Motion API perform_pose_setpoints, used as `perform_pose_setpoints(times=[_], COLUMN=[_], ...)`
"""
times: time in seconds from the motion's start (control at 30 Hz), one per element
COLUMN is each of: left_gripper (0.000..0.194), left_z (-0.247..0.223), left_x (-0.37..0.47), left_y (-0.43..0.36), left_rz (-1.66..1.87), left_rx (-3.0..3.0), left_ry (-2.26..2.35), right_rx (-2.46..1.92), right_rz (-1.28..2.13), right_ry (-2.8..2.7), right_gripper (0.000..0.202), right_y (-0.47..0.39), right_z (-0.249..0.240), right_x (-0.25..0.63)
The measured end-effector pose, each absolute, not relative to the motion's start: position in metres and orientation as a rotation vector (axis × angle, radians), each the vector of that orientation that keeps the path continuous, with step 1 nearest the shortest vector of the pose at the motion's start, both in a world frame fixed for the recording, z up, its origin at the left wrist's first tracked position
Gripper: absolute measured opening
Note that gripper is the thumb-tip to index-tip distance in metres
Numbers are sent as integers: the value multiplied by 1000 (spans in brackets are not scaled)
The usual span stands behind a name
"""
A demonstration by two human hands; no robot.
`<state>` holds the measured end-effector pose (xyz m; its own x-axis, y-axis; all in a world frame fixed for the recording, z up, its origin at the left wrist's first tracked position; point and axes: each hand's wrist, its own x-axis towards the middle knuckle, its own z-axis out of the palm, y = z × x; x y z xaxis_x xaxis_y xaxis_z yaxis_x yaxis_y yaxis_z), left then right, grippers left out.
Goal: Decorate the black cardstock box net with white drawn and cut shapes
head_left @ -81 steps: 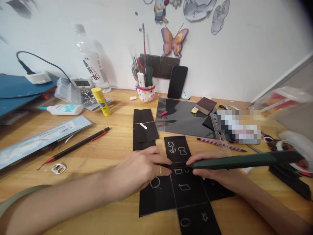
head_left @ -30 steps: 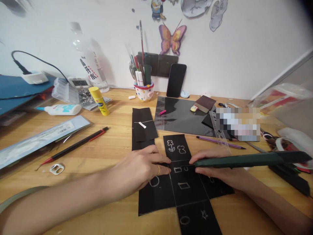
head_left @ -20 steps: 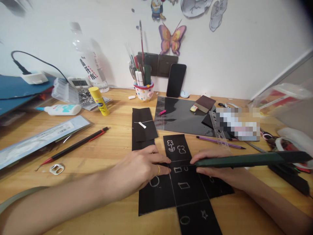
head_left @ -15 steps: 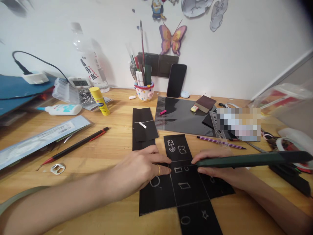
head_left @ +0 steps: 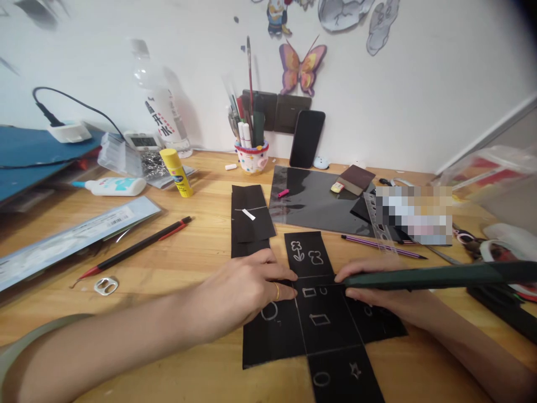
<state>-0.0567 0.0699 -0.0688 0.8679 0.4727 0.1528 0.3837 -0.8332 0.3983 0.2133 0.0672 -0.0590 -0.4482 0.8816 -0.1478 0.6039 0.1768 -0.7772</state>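
A black cross-shaped paper [head_left: 331, 336] with white drawn shapes and crease lines lies on the wooden table. My left hand [head_left: 255, 285] rests on its left side, fingertips pressing at the left crease, thumb side hidden beneath the hand. On the right, my right hand [head_left: 377, 285] grips a long dark green tool [head_left: 432, 277], held level across the hand, its left end over the paper near the upper crease. The tool hides part of the fingers. Behind my left hand lie black paper strips [head_left: 251, 226] with a small white slip [head_left: 248, 214] on top.
Further back stand a glue stick [head_left: 179, 176], a pen cup [head_left: 252, 158], a bottle [head_left: 168, 120] and a phone [head_left: 307, 139]. A red-and-black pencil [head_left: 134, 249] lies left, a purple striped pencil [head_left: 384, 246] right. A dark sheet [head_left: 312, 198] spreads behind.
The whole view has shifted slightly, so things appear a little farther right. Both hands keep nearly the same place on the paper.
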Motion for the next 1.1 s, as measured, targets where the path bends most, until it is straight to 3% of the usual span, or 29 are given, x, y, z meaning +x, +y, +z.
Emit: perform_pose_setpoints(times=[0.2, 0.5, 0.63, 0.8, 1.1], left_gripper=[34, 32, 30, 30, 30], left_z=[-65, -69, -71, -70, -70], left_x=[-55, -55, -55, -57, -56], left_y=[70, 69, 67, 63, 64], left_rz=[348, 404, 409, 382, 346], left_rx=[2652, 2686, 2722, 2793, 2805], left_ry=[651, 629, 631, 611, 613], right_rx=[-1424, -1532, -1694, -1678, -1650], right_rz=[996, 919, 962, 714, 533], right_ry=[-2110, -1437, -1505, -1665, -1834], right_gripper=[9, 20, 14, 3, 4], right_y=[57, 30, 21, 25, 20], right_z=[-56, -52, -56, -58, -67], right_x=[209, 198, 184, 166, 165])
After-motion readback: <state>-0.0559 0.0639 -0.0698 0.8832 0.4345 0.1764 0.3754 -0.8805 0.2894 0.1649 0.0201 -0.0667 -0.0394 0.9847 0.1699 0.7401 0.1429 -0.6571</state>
